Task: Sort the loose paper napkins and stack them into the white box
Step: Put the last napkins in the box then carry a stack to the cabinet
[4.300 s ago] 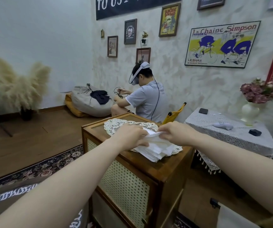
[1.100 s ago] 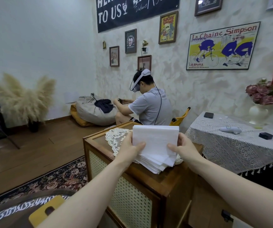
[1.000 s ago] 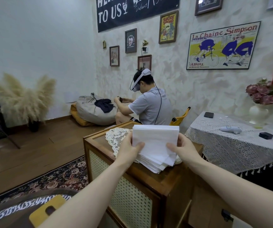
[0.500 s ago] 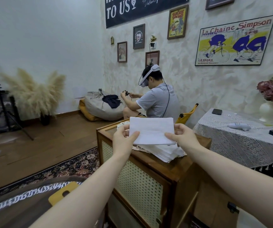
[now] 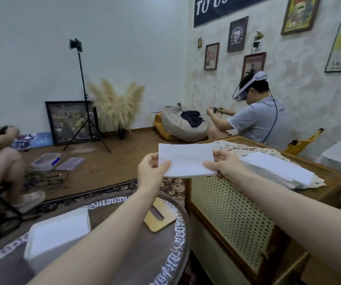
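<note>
A thin bundle of white paper napkins (image 5: 186,159) is held flat in the air between both hands. My left hand (image 5: 152,171) pinches its left edge and my right hand (image 5: 225,165) pinches its right edge, left of the wooden cabinet (image 5: 237,212). A larger pile of loose napkins (image 5: 276,169) lies on a lace doily (image 5: 239,148) on the cabinet top. The white box (image 5: 56,231) sits on the round dark table (image 5: 145,254) at lower left, partly hidden by my left forearm.
A yellow wooden piece (image 5: 159,214) lies on the round table. One person (image 5: 256,116) sits behind the cabinet with a headset; another person's legs (image 5: 3,161) are at the left. A tripod (image 5: 83,99), pampas grass (image 5: 116,103) and plastic tubs (image 5: 46,161) stand on the floor.
The napkin bundle was lifted off the pile and carried left, away from the cabinet top. My view has swung left, bringing the round table and the white box into sight.
</note>
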